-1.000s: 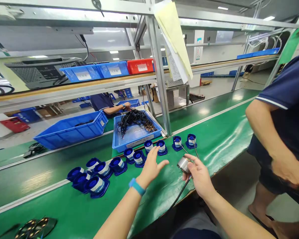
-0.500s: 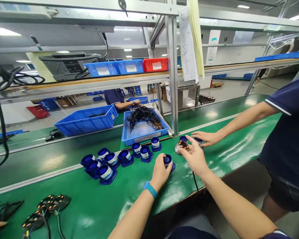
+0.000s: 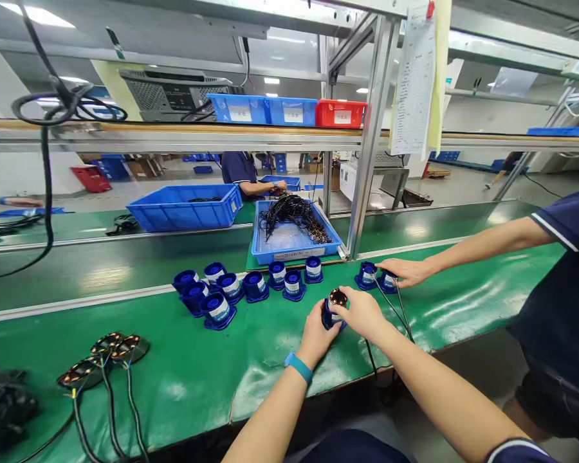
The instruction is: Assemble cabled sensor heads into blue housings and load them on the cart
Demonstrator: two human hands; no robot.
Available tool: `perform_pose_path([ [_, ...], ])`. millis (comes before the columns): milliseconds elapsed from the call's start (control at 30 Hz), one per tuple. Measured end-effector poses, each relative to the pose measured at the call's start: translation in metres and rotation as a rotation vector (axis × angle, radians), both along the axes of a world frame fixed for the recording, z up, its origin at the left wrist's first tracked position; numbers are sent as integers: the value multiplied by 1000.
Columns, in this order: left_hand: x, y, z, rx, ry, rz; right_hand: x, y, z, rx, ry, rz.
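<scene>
My left hand [image 3: 317, 332] is wrapped round a blue holder [image 3: 330, 317] standing on the green belt [image 3: 183, 379]. My right hand [image 3: 360, 312] grips a small round motor part [image 3: 338, 297] with copper windings and presses it onto the top of that holder; a black cable [image 3: 369, 354] trails from it toward the front edge. A row of several blue holders [image 3: 231, 286] stands to the left. A co-worker's hand [image 3: 405, 271] on the right rests on two more holders [image 3: 376, 276].
A blue tray [image 3: 295, 247] of black wires stands behind the holders, with a blue crate [image 3: 186, 207] to its left. A metal post [image 3: 369, 135] rises beside the tray. Wired round parts [image 3: 103, 357] lie at the front left. Another person works across the belt.
My left hand took one blue holder from the row and drew it nearer. My right hand brought the motor part onto its top. The co-worker's hand reached in to the two right-hand holders.
</scene>
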State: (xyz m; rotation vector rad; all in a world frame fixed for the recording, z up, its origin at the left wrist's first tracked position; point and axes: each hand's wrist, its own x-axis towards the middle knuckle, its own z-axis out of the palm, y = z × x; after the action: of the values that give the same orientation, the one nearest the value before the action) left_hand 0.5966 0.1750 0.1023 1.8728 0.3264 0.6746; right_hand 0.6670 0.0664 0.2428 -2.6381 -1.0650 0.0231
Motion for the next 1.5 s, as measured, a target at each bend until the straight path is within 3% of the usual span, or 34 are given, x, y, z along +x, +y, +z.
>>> perform_pose_path([
  [167,1,-5,1,72,51,10,-23,8,22,-257,-77,-73],
  [267,4,-5,3,136,41,23,-27,9,21,-357,-66,-52],
  [400,-2,-3,11,136,11,45,-20,-5,-9,-150,-169,91],
  [500,-35,-25,16,92,-40,197,-6,-16,-44,113,-74,184],
  [533,-52,-38,15,70,-42,195,-3,-18,-54,197,-18,191],
  [567,-70,-52,11,52,-24,141,0,-19,-64,266,33,189],
  [700,-124,-98,-11,12,262,-346,3,-15,-81,359,137,162],
  [800,-118,-111,-16,-114,388,-509,1,-10,-69,360,81,173],
  [900,-98,-119,1,-286,316,-663,6,-9,-40,510,-49,171],
  [967,-95,-129,24,-453,255,-714,16,-14,-21,630,-147,132],
  [1033,-100,-140,50,-663,201,-763,30,-21,-15,669,-202,82],
  [1100,-107,-149,70,-870,136,-860,48,-29,-29,590,-172,46],
  [1167,-113,-152,81,-1004,72,-954,63,-32,-56,441,-98,28],
  [1233,-119,-152,83,-1082,99,-986,67,-33,-79,334,-63,8],
  [1300,-127,-153,81,-1131,173,-951,61,-33,-85,276,-52,3],
  [1400,-136,-155,72,-1132,170,-898,56,-27,-65,203,-6,46],
  [1500,-134,-156,59,-1089,103,-947,64,-20,-42,308,-68,11],
])
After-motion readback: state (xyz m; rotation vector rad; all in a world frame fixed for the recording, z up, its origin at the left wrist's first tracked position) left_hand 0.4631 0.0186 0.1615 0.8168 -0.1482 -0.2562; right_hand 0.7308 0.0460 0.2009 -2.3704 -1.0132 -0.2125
